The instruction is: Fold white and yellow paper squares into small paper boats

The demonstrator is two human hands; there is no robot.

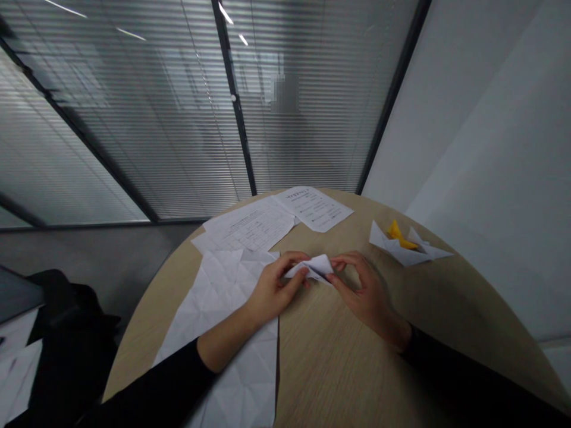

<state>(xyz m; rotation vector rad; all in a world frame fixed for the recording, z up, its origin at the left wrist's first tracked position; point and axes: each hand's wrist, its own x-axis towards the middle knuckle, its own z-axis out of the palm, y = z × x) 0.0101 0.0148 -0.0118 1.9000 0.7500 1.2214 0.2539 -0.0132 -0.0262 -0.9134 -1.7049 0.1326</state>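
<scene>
A small folded piece of white paper (312, 267) sits between my two hands, just above the tabletop. My left hand (276, 288) pinches its left end, and the fingertips of my right hand (363, 294) grip its right end. A large sheet of white paper (236, 374) covered in crease lines lies under my left forearm. To the right of my right hand stands a folded white paper model (404, 252) with a yellow folded paper piece (398, 235) in it.
Two printed sheets (312, 208) lie at the far edge of the round wooden table (339, 368). A dark bag (66, 321) sits beyond the table's left edge. Glass partitions with blinds (134, 119) stand behind the table, and a white wall (468, 119) stands to the right.
</scene>
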